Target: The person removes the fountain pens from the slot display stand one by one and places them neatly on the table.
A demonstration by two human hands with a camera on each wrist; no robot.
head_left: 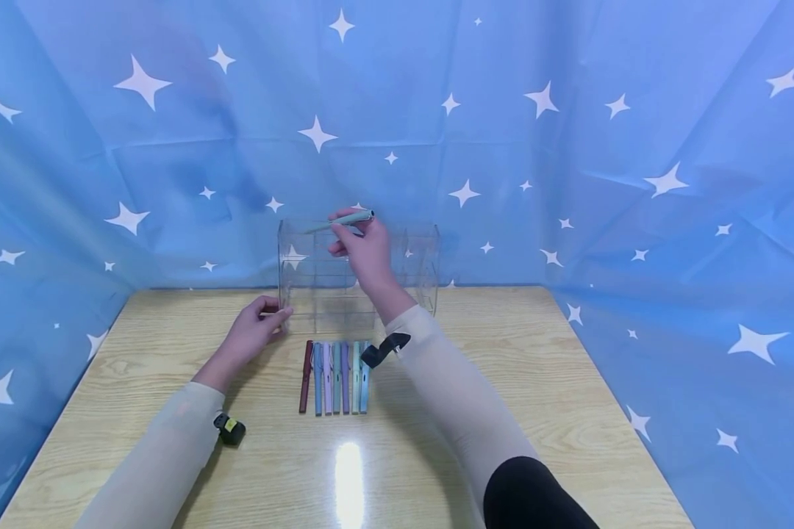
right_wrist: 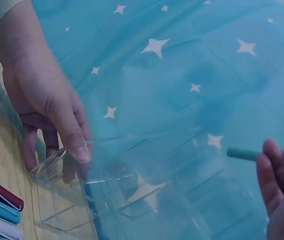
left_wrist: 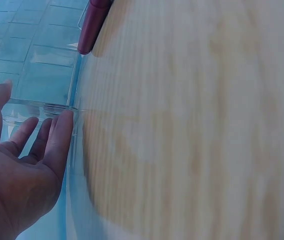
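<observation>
A clear compartmented organizer (head_left: 298,283) stands at the table's back edge. My left hand (head_left: 254,327) holds its lower left corner; in the right wrist view the thumb (right_wrist: 77,147) lies on one side of the clear wall and the fingers on the other. Above the organizer's upper middle, my right hand (head_left: 370,253) pinches a light green pen (head_left: 353,217), tilted with its dark-ended tip up to the right. In front of the organizer lies a row of several pens (head_left: 337,378) side by side, a dark red pen (head_left: 306,376) at the left end.
Pale wood table (head_left: 503,382) lies under everything, with a bright light reflection near the front. A blue curtain (head_left: 397,88) with white stars hangs right behind the organizer and along both sides. Small black devices sit on both sleeves.
</observation>
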